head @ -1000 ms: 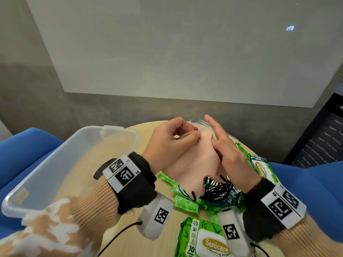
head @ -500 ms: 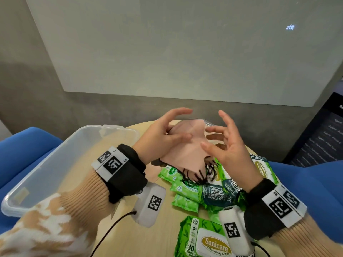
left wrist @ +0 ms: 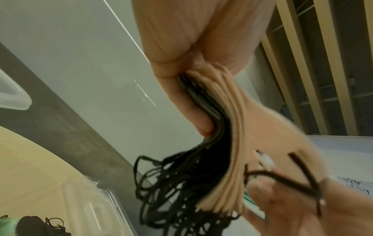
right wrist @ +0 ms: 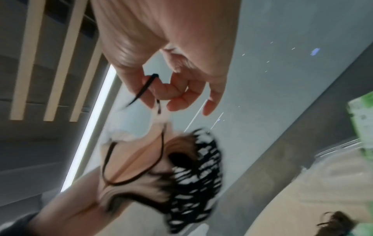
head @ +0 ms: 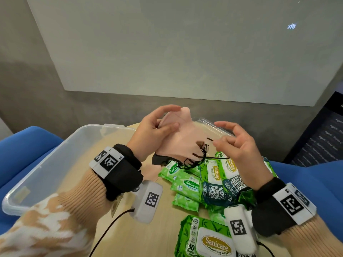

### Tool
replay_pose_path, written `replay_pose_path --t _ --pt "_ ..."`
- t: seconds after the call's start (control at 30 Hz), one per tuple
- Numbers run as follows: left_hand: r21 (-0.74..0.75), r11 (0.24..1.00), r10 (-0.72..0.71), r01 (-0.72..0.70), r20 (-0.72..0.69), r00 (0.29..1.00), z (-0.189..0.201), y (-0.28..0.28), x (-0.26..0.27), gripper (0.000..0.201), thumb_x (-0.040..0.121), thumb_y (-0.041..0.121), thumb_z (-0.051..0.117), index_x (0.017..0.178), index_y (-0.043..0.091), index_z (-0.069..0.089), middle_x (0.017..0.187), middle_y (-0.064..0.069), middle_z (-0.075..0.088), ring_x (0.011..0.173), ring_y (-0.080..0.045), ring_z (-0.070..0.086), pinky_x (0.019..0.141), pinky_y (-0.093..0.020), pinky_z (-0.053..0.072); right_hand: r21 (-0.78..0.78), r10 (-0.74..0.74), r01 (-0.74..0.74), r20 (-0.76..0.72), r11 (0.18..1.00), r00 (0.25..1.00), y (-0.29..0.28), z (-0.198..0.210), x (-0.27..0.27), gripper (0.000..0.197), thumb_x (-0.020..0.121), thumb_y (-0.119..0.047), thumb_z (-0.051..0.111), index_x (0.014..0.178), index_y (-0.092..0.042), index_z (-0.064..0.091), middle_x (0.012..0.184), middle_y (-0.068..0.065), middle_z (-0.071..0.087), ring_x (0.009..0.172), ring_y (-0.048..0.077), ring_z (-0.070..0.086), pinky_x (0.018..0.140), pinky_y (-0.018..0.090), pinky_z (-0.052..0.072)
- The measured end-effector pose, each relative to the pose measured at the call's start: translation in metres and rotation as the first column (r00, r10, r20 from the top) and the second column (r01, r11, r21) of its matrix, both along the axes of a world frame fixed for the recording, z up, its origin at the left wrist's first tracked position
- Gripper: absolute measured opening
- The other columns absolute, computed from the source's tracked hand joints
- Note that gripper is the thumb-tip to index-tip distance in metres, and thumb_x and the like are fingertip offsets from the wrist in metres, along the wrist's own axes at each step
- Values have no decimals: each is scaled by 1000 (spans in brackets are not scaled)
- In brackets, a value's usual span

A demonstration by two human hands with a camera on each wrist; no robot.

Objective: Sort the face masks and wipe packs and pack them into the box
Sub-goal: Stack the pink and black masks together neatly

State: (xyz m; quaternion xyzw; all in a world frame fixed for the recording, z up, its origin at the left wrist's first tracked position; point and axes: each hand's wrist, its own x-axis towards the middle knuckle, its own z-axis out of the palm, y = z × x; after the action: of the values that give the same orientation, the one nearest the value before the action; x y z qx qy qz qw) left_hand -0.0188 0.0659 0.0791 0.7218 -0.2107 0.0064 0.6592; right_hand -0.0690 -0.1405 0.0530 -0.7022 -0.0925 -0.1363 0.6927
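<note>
My left hand (head: 171,117) grips a stack of pink face masks (head: 183,143) above the table, thumb on top; darker masks (left wrist: 207,111) sit in the same stack. Black ear loops (head: 196,160) dangle in a tangle from its lower edge. To the right, my right hand (head: 220,140) pinches one black ear loop (right wrist: 158,102) between thumb and fingers, its other fingers spread. The clear plastic box (head: 55,154) stands on the left. Several green wipe packs (head: 187,184) lie under and before my hands, with a larger Sanicare pack (head: 207,240) nearest me.
The box's clear lid (head: 211,125) lies behind my hands on the round wooden table (head: 154,236). Another black mask (left wrist: 34,226) rests on a wipe pack by the lid. Blue seats (head: 24,143) flank the table, and a grey wall stands behind.
My hands were closed together on the masks. The right hand has drawn off to the right with an ear loop, and the left hand has lifted the stack slightly.
</note>
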Motion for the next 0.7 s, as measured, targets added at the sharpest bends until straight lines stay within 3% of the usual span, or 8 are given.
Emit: replay_pose_path --t 0.1,0.2,0.33,0.4,0.5,0.63,0.7 --pt "7 1000 23 -22 -6 1000 -1 9 6 34 90 5 58 115 28 59 80 -13 61 65 -21 56 59 -30 50 -120 -35 22 -108 993 994 -11 -10 2 33 83 5 62 103 -21 60 50 -4 38 52 19 34 53 20 33" --pt "-3 999 36 -36 -10 999 -1 12 9 35 90 4 59 114 30 59 82 -12 65 66 -19 60 59 -30 53 -143 6 -32 -177 989 984 -8 -15 0 34 71 -18 65 105 -21 61 57 3 44 63 24 37 63 31 36" --pt "10 999 35 -35 -16 999 -1 14 9 36 89 6 61 114 33 58 86 -14 67 71 -20 63 66 -34 55 -86 76 -92 -168 992 983 0 -9 -3 54 64 -46 65 112 -21 58 84 3 70 78 9 62 79 29 47" --pt "8 1000 29 -29 -15 999 -1 13 7 36 89 8 61 115 33 57 88 -16 67 72 -21 63 68 -35 55 -74 79 -91 -149 993 986 9 -6 -4 45 73 -33 70 114 -21 56 99 2 71 87 6 64 78 23 50" --pt "-3 1000 14 -14 -9 1000 -1 9 5 36 88 8 62 114 32 57 86 -13 66 71 -19 63 66 -33 55 -114 -1 -8 -73 993 997 22 -6 0 46 78 -3 74 114 -23 52 106 0 67 91 5 63 79 24 51" --pt "-3 1000 -5 5 -4 1000 -1 2 4 36 88 7 62 116 30 56 89 -13 65 72 -18 63 65 -31 55 -78 24 -26 -23 997 999 25 -4 2 41 80 -1 71 110 -24 54 90 9 71 78 12 64 75 26 54" --pt "-1 1000 8 -8 -3 1000 0 3 5 36 88 8 62 116 29 56 89 -14 66 72 -18 63 65 -30 55 -23 51 -51 -38 998 998 20 -2 1 34 82 3 65 108 -17 55 69 0 67 65 7 61 67 18 51"
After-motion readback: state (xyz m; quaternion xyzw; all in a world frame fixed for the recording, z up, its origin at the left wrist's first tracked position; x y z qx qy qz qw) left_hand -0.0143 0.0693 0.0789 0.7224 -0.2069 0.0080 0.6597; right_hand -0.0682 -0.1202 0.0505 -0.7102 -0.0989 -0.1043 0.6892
